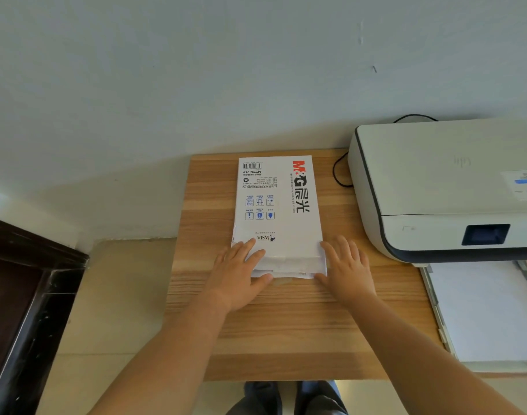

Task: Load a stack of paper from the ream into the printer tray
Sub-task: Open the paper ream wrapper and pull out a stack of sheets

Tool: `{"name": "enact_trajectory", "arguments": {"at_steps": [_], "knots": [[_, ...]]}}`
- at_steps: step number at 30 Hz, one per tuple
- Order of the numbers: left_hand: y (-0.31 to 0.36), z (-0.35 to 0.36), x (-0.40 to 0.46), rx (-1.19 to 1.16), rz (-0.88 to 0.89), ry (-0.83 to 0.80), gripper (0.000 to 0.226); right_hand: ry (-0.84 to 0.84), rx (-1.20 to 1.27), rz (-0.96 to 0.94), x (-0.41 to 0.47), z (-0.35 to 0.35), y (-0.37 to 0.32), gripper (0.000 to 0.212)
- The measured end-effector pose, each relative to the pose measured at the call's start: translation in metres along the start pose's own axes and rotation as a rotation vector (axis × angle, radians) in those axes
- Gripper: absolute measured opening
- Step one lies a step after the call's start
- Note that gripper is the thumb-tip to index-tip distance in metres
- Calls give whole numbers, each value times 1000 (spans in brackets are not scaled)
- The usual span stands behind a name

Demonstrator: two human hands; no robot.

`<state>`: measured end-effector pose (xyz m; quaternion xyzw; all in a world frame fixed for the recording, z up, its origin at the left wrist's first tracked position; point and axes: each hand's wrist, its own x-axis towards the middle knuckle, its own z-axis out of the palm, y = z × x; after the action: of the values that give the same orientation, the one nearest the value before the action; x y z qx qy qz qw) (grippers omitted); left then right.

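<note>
The ream of paper (278,211) lies flat at the centre of the frame, on the far half of the wooden table (286,324), its white wrapper printed upside down to the viewer: a red and black "M&G" logo with Chinese characters down its right side, a barcode with "APYVQ 959" at the far left corner, two rows of small blue icons, and "ASIA" near the near end. That near end looks torn open, with white sheet edges and loose wrapper showing. The left hand (241,274) rests there with fingers spread across the wrapper's near left corner and the thumb tucked against the open end, not closed around anything. The right hand (346,265) lies flat and open, fingers splayed, touching the ream's near right corner. At the right of the frame sits the white printer (430,181), a faint "hp" mark on its lid, a dark screen (485,234) on its front. Below it, at lower right, the printer tray (436,298) is extended with white sheets (487,310) in it. A black cable (340,172) loops between ream and printer.
</note>
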<state>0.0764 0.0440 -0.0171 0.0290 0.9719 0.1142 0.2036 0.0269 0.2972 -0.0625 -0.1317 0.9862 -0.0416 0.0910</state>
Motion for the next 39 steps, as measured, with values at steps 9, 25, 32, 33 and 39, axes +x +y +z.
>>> {"name": "enact_trajectory", "arguments": {"at_steps": [9, 25, 32, 33, 39], "knots": [[-4, 12, 3, 50, 33, 11, 68, -12, -11, 35, -4, -4, 11, 74], [31, 26, 55, 236, 146, 110, 81, -32, 90, 131, -2, -2, 17, 83], [24, 28, 59, 200, 151, 123, 84, -25, 140, 164, -4, 4, 20, 85], [22, 26, 58, 181, 157, 131, 82, -31, 143, 166, -5, 4, 21, 85], [12, 14, 53, 156, 324, 206, 54, -44, 148, 144, -4, 0, 15, 80]]}}
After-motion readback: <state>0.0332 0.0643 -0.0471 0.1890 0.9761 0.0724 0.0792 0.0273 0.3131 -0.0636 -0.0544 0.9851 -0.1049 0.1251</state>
